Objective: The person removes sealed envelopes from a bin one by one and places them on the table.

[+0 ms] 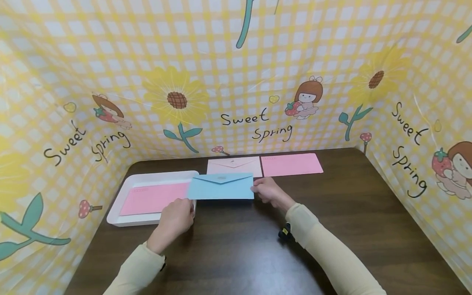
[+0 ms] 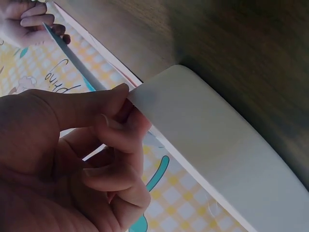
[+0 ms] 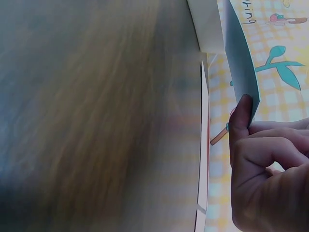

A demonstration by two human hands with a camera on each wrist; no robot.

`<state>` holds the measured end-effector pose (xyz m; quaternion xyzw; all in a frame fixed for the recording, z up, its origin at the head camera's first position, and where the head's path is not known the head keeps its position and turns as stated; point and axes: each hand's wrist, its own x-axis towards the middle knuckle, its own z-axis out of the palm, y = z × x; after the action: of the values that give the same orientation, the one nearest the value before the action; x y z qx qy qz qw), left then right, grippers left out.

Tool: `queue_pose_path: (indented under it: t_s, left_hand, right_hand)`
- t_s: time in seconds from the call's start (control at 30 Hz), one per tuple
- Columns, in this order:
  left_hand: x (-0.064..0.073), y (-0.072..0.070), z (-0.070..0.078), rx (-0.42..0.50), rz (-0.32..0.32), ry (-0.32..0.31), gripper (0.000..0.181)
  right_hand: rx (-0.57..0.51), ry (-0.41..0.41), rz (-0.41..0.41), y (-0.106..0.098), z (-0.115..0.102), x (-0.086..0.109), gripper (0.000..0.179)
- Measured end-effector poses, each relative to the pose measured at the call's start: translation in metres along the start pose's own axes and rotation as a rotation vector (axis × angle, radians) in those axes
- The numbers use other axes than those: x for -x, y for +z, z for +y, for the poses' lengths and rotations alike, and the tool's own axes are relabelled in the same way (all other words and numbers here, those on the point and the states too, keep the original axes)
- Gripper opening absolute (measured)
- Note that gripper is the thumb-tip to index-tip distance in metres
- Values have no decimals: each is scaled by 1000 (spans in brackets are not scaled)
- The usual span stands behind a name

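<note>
Cream sleeves [image 1: 333,254] cover both forearms at the bottom of the head view, closest to the lens. Between the two hands is a blue envelope [image 1: 221,190], raised off the table, its pointed flap facing the camera. Its left end overlaps the edge of a white tray [image 1: 136,220] as seen from the head; whether the two touch there, I cannot tell. The person's right hand [image 1: 272,191] pinches the envelope's right end between thumb and forefinger, the remaining fingers curled in. The left hand [image 1: 177,217] pinches the tray's rim at its near right corner with thumb and forefinger, its other fingers loosely bent.

Inside the tray lies a pink envelope [image 1: 155,198], flat. Behind the blue one, along the far edge of the table [image 1: 239,250], lies a white envelope [image 1: 233,164] with a red line along its flap, partly covered from view. Just right of it rests a second pink envelope [image 1: 291,164]. Under the right cuff sits a small black device [image 1: 284,232]. Yellow checked cloth [image 1: 221,73], printed with sunflowers and "Sweet Spring", stands round the dark wooden top.
</note>
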<state>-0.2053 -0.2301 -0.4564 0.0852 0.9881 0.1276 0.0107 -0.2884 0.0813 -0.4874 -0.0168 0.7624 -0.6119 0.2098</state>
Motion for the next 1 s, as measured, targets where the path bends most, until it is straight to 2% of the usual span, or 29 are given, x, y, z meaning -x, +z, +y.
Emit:
queue_pose_path:
  t_s: [0.43, 0.67, 1.0]
  left_hand:
    - [-3, -2, 0, -5, -33, -10, 15]
    - [-3, -1, 1, -13, -46, -17, 18]
    - [-4, -3, 0, -2, -54, -18, 12]
  right_hand:
    - [32, 21, 33, -17, 10, 7, 30]
    - [37, 19, 11, -26, 15, 12, 28]
    - [80, 22, 15, -31, 19, 13, 19]
